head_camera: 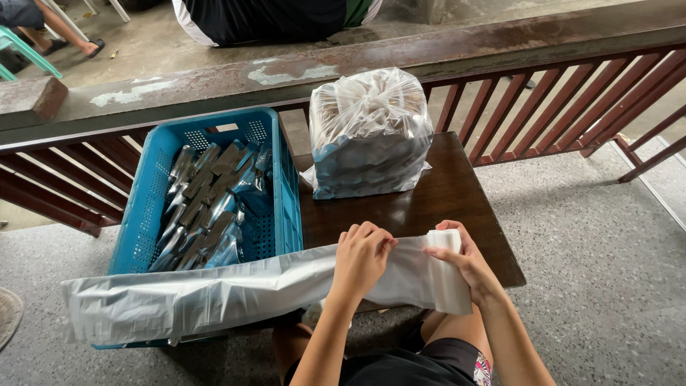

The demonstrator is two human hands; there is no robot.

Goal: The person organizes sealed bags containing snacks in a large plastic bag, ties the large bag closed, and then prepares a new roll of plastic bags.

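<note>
Taking the small dark wooden table [457, 207] as the landmark: far to its left, a long strip of pale plastic bag [193, 297] stretches out past the table's edge, hanging in the air and drooping over the near rim of a blue plastic crate [146, 200]; the crate stands just beside the table's left edge, touching or nearly touching it, and holds rows of slim silvery packets [204, 207] lying tilted against each other; behind both crate and table runs a reddish-brown wooden railing [529, 107] with a worn, flaking top rail; on the table's far half sits a clear knotted plastic bag full of pale items [368, 132], upright, its base resting on the wood; over the table's near edge, the left hand [362, 259] is closed on the plastic strip, fingers curled over its top edge and pinching it; just to the right of it, also at the table's near edge, the right hand [464, 261] grips the roll of plastic bags [446, 275], thumb and fingers wrapped around it, the roll standing roughly upright and the strip running from it leftward through the left hand; below the table's near edge the person's knees and dark shorts [407, 364] show; to the table's right lies grey speckled floor [607, 250]
</note>
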